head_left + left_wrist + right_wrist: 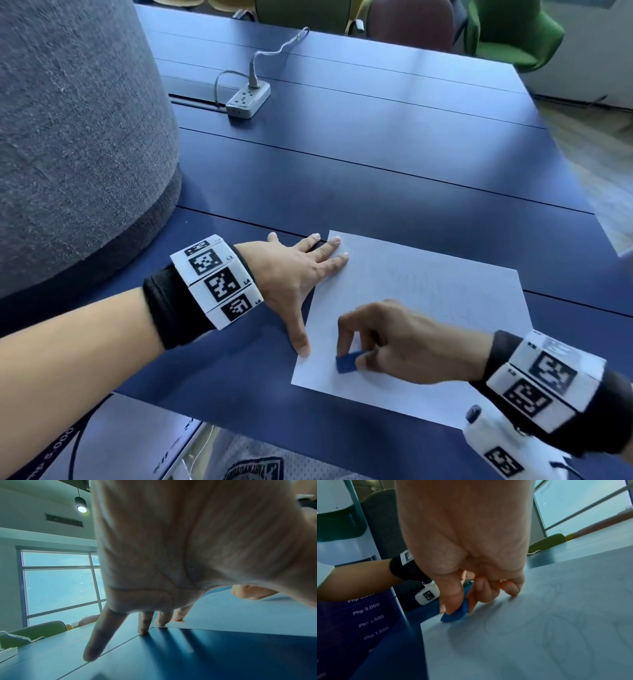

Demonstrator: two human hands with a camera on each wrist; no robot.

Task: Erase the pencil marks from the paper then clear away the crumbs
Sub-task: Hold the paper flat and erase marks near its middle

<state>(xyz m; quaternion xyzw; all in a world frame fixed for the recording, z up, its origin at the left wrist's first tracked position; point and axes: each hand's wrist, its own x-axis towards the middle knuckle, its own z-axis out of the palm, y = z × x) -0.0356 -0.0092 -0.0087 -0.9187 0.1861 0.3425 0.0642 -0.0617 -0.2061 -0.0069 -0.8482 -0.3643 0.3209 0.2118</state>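
A white sheet of paper (428, 298) with faint pencil scribbles lies on the dark blue table (376, 178). My left hand (301, 274) is spread flat, two fingertips on the sheet's far left corner, thumb at its near left edge, the other fingers on the table. In the left wrist view the left hand (154, 615) has its fingertips pressing on paper (240, 615) and table. My right hand (383, 335) pinches a blue eraser (346, 362) against the sheet near its left edge. In the right wrist view, thumb and forefinger of the right hand (471, 588) hold the eraser (455, 615) down on the paper (539, 628).
A grey power strip (248, 99) with a cable lies on the table farther back. A grey fabric-covered column (75, 137) rises at the left. Green and maroon chairs (510, 31) stand beyond the far edge. The near table edge runs just below the paper.
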